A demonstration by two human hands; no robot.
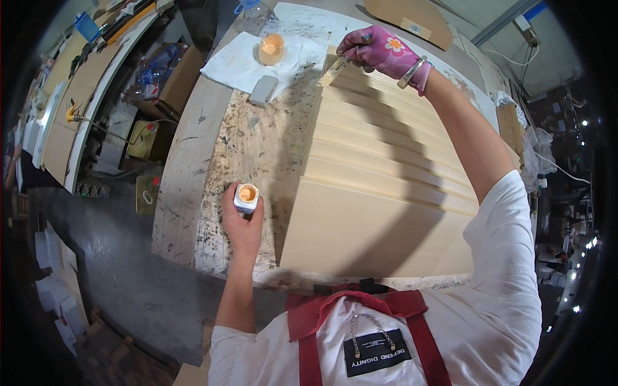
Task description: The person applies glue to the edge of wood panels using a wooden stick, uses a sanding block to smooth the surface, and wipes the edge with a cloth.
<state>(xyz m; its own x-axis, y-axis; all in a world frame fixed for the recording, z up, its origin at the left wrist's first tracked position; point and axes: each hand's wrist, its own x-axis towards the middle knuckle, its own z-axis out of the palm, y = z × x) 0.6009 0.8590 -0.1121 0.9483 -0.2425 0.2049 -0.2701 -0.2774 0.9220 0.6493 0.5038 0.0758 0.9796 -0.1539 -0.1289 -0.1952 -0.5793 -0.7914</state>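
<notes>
My left hand (242, 220), bare, is closed around a small white jar (246, 199) held upright over the table's near left part. Orange-tan paste or paint shows in the jar's open mouth. My right hand (380, 51), in a pink glove with a flower on its back, grips a small flat brush (331, 72). The brush's pale tip points down at the far left corner of a stack of boards (380, 225). These light wooden boards lie overlapped in steps, each showing a strip of its edge. Whether the tip touches the wood, I cannot tell.
Beyond the left hand are a grey block (263, 90), a white cloth (232, 64) with an orange-filled cup (271, 49) on it, and a clear plastic bottle (259, 18). Farther left stands a cluttered shelf (96, 96). A cardboard sheet (412, 19) lies at the far edge.
</notes>
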